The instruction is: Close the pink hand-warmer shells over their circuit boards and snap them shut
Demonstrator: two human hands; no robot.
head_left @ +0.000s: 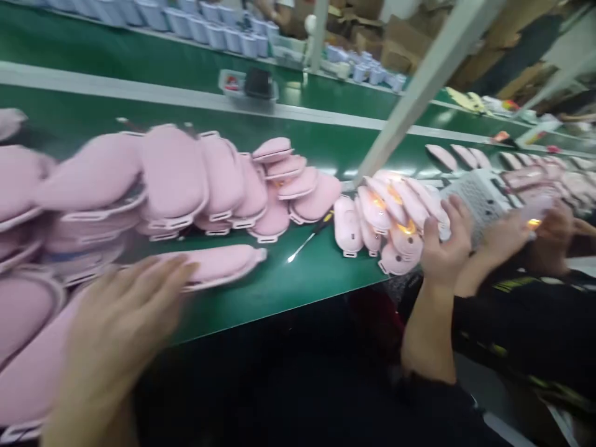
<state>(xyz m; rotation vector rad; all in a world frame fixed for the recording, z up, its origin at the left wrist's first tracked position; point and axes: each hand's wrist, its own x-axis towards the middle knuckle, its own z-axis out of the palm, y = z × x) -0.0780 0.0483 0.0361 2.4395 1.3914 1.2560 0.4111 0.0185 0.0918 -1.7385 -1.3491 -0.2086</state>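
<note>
Left hand (125, 323) spread open, empty, just short of a lone pink shell (218, 264) lying crosswise; right hand (447, 239) rests open-fingered on lit shells (395, 217), farther off.

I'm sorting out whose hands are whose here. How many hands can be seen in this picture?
4. Left hand over a pink shell; right hand at the lit pink shells; two co-worker hands at far right. Others may be hidden.
</note>
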